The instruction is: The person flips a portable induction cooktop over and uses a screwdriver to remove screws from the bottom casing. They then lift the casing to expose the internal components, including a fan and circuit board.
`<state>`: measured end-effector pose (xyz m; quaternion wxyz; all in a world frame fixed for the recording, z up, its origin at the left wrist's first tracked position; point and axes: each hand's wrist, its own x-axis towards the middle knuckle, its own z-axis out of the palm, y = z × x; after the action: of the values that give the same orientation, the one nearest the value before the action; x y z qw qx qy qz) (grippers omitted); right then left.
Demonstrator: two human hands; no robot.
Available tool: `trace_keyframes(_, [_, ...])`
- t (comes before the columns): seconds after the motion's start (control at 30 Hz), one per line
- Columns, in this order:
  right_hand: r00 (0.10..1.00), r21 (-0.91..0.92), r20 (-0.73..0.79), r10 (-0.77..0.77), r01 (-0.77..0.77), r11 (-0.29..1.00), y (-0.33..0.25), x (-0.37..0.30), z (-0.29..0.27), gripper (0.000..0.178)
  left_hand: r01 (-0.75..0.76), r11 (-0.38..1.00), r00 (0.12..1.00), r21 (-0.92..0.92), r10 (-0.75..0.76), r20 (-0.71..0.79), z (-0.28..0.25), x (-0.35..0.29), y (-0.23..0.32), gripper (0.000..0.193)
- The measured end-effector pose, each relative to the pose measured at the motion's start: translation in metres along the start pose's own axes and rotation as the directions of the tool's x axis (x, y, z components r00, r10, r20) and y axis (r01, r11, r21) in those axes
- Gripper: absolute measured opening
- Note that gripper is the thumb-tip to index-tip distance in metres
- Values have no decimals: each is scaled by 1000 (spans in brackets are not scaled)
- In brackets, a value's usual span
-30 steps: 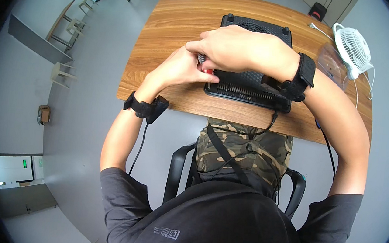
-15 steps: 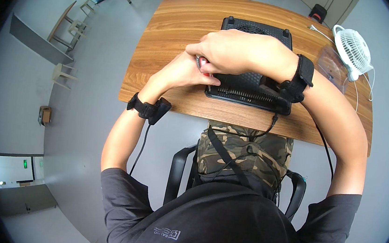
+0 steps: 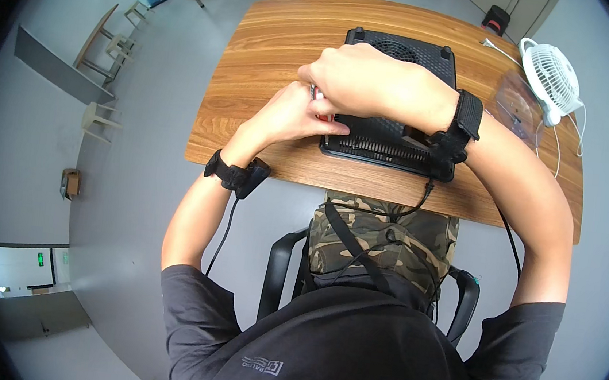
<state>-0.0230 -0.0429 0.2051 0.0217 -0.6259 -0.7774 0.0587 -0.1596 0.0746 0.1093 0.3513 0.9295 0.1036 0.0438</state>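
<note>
A flat black appliance (image 3: pixel 387 128) lies on the wooden table, its underside up, showing a round fan grille, corner feet and a row of vent slots. Over its left side my two hands meet. My right hand (image 3: pixel 351 81) is closed, knuckles up, around a small red-and-white tool (image 3: pixel 315 94); only a bit of it shows, so its exact kind is hidden. My left hand (image 3: pixel 293 116) curls in from beneath and beside it, thumb reaching over the appliance's edge. Its other fingers are mostly covered by the right hand.
A white fan (image 3: pixel 552 78) stands at the table's (image 3: pixel 279 34) right side with its cable, beside a clear plastic piece (image 3: pixel 512 104). From the appliance's near edge a black cord (image 3: pixel 427 191) hangs toward my lap. Black straps with small devices sit on both wrists.
Both hands stay together at the appliance's left side, shifting only slightly. My right wrist has moved a little left and down; the left wrist has edged slightly right.
</note>
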Motion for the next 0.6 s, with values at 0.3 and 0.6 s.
trace_keyframes(0.3, [1000,105,22,2,-4,995,0,0,-1,38,-88,996,995,-27,87,-45,-4,-5,-1,53])
trace_keyframes(0.6, [1000,162,-1,22,-22,986,4,1,3,40,-9,1000,1000,6,9,21,-8,-9,0,49])
